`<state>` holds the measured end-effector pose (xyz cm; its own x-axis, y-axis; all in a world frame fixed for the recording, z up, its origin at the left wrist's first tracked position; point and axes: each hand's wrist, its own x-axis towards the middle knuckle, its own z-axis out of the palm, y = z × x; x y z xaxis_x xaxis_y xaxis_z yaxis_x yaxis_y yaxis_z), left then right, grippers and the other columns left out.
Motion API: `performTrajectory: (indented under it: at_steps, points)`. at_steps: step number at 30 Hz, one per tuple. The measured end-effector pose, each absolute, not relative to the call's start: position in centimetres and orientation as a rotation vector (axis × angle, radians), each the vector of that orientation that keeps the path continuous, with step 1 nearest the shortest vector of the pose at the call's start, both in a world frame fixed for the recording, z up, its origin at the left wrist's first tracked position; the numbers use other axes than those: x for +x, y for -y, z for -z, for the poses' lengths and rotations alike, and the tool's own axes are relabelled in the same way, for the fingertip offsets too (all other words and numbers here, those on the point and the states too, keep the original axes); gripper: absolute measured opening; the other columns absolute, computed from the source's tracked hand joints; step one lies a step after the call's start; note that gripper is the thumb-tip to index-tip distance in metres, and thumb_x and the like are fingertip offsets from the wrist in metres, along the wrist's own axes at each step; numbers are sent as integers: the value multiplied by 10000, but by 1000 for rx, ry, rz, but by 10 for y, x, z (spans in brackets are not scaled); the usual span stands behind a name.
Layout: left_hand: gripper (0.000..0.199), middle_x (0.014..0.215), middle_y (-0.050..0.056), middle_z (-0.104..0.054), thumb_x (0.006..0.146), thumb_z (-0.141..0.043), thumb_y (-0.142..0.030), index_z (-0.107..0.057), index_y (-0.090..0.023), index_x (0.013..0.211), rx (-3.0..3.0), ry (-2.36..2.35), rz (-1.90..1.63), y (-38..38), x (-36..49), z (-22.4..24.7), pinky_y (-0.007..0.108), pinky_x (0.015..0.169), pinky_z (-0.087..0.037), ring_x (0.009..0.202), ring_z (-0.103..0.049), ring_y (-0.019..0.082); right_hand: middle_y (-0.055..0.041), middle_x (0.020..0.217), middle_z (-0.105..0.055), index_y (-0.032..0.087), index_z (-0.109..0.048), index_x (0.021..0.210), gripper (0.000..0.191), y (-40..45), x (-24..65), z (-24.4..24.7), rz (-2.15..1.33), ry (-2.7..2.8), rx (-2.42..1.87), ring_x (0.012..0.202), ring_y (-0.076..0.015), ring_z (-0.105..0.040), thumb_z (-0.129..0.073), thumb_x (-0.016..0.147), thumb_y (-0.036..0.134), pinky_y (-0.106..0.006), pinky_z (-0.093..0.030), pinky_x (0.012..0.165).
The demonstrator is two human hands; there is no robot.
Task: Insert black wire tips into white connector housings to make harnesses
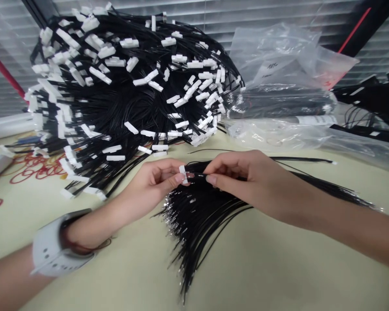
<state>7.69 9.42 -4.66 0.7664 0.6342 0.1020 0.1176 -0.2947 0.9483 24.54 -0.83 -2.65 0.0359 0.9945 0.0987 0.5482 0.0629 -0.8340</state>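
Note:
Between thumb and fingers, my left hand (pixel 160 177) pinches a small white connector housing (pixel 183 173). Just to its right, my right hand (pixel 240 172) is closed on a black wire (pixel 200 175), whose end points at the housing. The gap between the two hands is small; whether the wire tip sits inside the housing I cannot tell. Beneath both hands a fanned bundle of black wires (pixel 210 216) lies on the table, with shiny metal terminals at the left ends. More of its wire ends stretch out to the right past my right wrist.
A big heap of black cables (pixel 132 99) with white connectors stands at the back left. Clear plastic bags (pixel 278 86) lie at the back right, near dark cables (pixel 372 108). Red rubber bands (pixel 29 166) are scattered at the left of the pale table (pixel 278 268).

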Motion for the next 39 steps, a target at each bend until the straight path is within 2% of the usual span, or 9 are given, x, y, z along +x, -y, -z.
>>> performTrajectory:
  at_steps: [5,10,16,25,39]
  points:
    - [64,671,-9,-629,770,-563,-136,-615,-169,788,1788,-567,-589,-93,77,47,188,561,-443,615,-571,102,35,516,-430,175,-587,670,198,11,241,29,-690,1573,-1596,439,-36,-334,-518,792,314,-163,-242,351]
    - [59,707,6,-649,780,-573,-164,-631,-160,791,1796,-597,-574,-94,77,47,192,572,-442,627,-576,107,25,539,-520,185,-596,667,173,6,245,37,-568,1617,-1627,454,-59,-410,-526,788,288,-189,-281,383]
    - [75,741,12,-678,785,-564,-127,-633,-155,795,1704,-654,-554,-92,78,45,159,626,-461,696,-608,98,32,544,-550,181,-603,664,135,6,245,40,-296,1684,-1673,453,-51,-421,-541,775,227,-202,-291,427]
    - [85,708,-10,-666,781,-570,-165,-653,-182,779,1746,-594,-520,-91,74,44,160,614,-437,662,-581,89,42,536,-533,186,-578,667,145,8,242,44,-418,1674,-1632,447,-46,-405,-504,782,235,-181,-275,391]
    - [106,701,5,-651,793,-555,-159,-650,-137,752,1750,-604,-456,-91,75,42,156,614,-416,662,-560,84,73,506,-494,185,-576,646,119,10,240,42,-409,1660,-1593,439,-16,-378,-525,754,189,-142,-288,402]
